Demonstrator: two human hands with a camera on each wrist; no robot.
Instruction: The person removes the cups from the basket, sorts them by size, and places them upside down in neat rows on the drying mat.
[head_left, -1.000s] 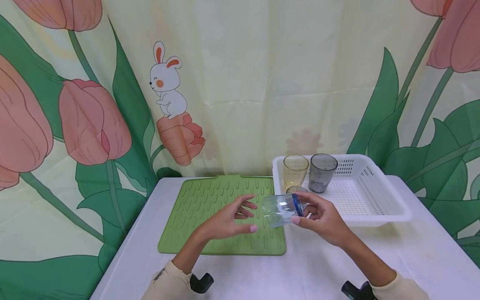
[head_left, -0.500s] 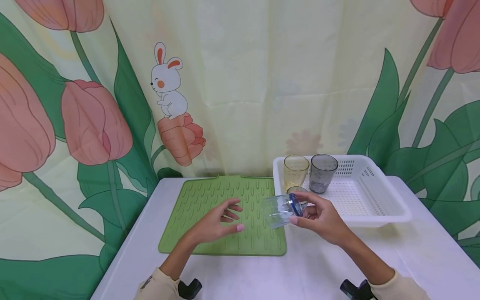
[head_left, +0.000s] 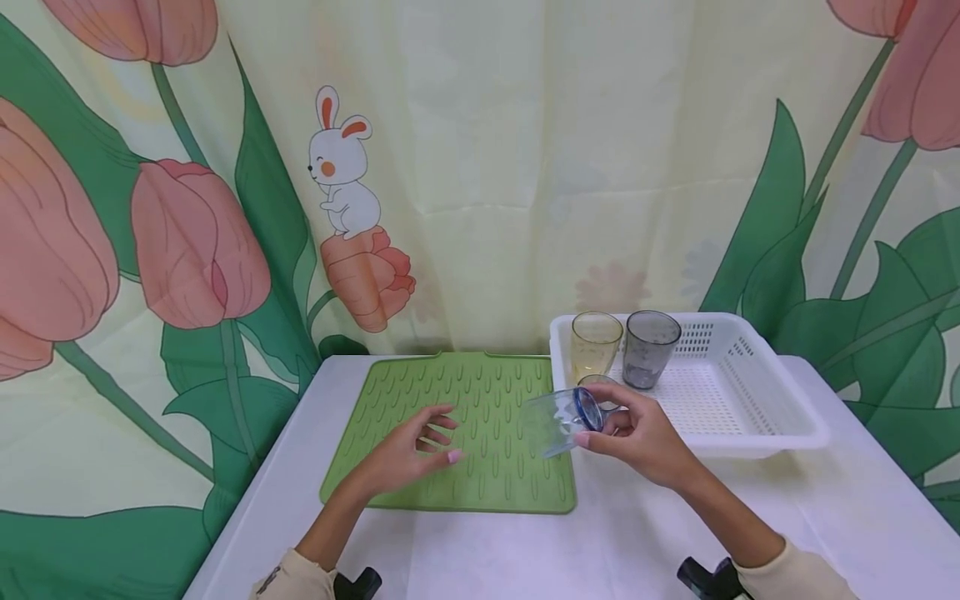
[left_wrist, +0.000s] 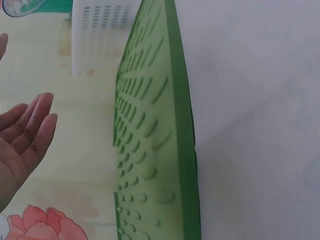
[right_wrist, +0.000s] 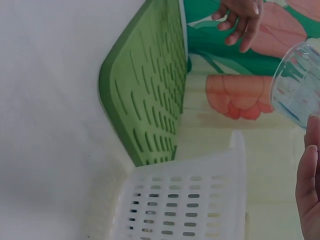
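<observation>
My right hand (head_left: 645,437) pinches a clear glass (head_left: 551,419) by its blue-tinted end, between thumb and fingers. The glass lies on its side in the air over the right part of the green ridged mat (head_left: 480,483), its clear end toward the left. Above the mat's left-centre, my left hand (head_left: 405,454) holds nothing, its fingers spread and slightly bent. In the left wrist view the left hand (left_wrist: 22,145) is apart from the mat (left_wrist: 150,125). The right wrist view shows the glass (right_wrist: 300,85) beyond the fingertips of the right hand (right_wrist: 310,185).
A white perforated basket (head_left: 780,437) stands to the right of the mat. In its left part are a yellowish glass (head_left: 596,346), a grey glass (head_left: 651,354) and another glass, partly hidden behind the right hand. A patterned curtain (head_left: 480,167) hangs behind the table.
My left hand has moved left and slightly down, away from the glass. The right hand keeps its grip, and the glass has turned slightly so that its blue end shows more.
</observation>
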